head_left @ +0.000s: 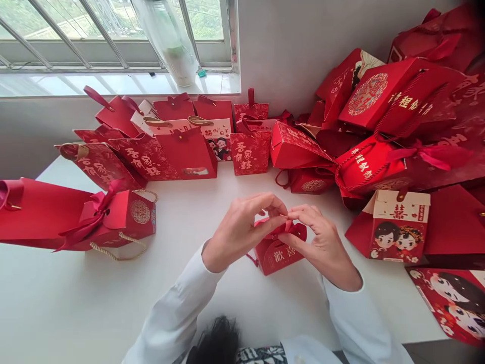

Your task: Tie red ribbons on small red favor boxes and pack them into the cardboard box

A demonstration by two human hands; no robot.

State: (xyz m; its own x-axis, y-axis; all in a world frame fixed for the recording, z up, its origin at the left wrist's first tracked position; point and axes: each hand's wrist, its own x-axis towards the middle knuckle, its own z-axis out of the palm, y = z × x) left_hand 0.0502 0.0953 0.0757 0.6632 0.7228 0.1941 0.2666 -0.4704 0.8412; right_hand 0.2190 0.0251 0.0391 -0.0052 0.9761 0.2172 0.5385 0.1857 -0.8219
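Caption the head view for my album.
Left hand and right hand meet at the red ribbon atop a red box on a white table.

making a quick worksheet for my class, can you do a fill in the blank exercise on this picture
1. The left hand and right hand are close together above a small box coloured ____.
2. The tall clear container stands on the sill of the ____.
3. At the right, the upright box shows ____ cartoon faces.

Missing words: red; window; two.
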